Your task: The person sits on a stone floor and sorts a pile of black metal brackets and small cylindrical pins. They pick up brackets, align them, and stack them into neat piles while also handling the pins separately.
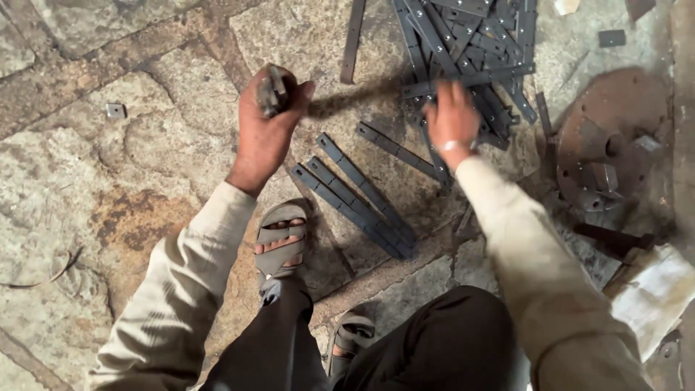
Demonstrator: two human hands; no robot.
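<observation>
My left hand (266,123) is raised over the stone floor and grips a small bundle of dark metal pieces (272,88). My right hand (452,119) reaches into a heap of flat grey metal strips (470,43) with holes in them; it is blurred, and I cannot tell whether its fingers hold a strip. Between my hands, a few strips (358,195) lie side by side on the floor, just ahead of my sandalled foot (279,242).
A rusty round metal plate (608,137) with small blocks on it lies at the right, and a pale bag (655,289) sits below it. One small square metal piece (115,110) rests on the stone floor at the left.
</observation>
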